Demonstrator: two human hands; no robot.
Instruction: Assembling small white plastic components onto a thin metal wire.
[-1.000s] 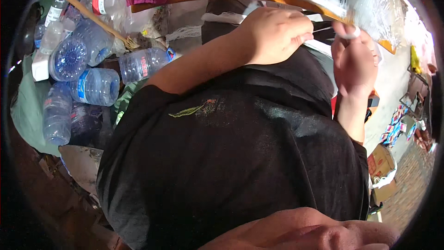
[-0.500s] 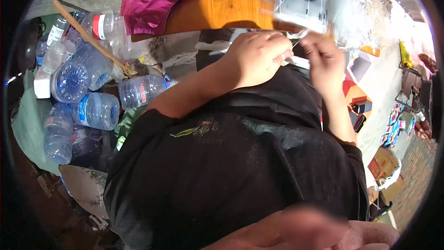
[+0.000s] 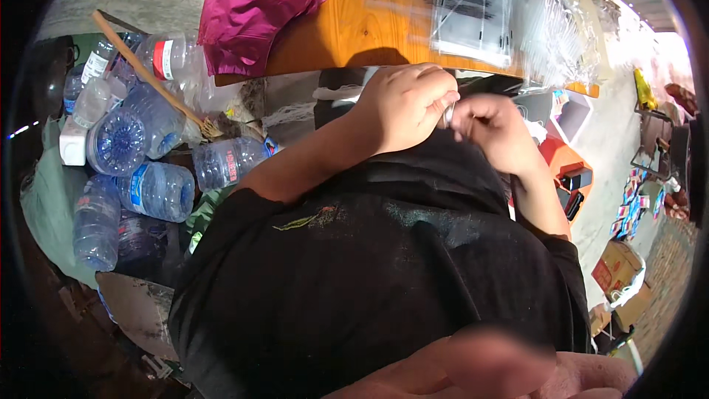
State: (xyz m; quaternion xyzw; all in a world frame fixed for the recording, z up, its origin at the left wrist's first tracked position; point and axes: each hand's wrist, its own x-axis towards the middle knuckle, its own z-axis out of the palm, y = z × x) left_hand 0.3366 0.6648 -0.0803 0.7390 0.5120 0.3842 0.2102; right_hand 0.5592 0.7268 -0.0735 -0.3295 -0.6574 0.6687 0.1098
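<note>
My left hand (image 3: 410,107) is closed in front of my belly, thumb pressed against the bent fingers. At its fingertips sits a small shiny pale piece (image 3: 448,114), too small to name. Close to it on the right, my right hand (image 3: 493,131) has its fingers curled inward, slightly blurred. Its fingertips come near or touch the small piece; whatever they pinch is hidden. Both hands are just below the front edge of a wooden table (image 3: 347,22).
Magenta cloth (image 3: 255,11) overhangs the table's left part. Clear plastic bags (image 3: 476,11) lie on its right part, beside a bundle of clear wrap (image 3: 565,37). Empty plastic bottles (image 3: 155,192) and a wooden stick (image 3: 140,66) crowd the left. An orange box (image 3: 572,177) is at my right.
My right hand has come down and closer to my left hand. My left hand has dropped slightly. A thin pale strand seen between them before no longer shows clearly.
</note>
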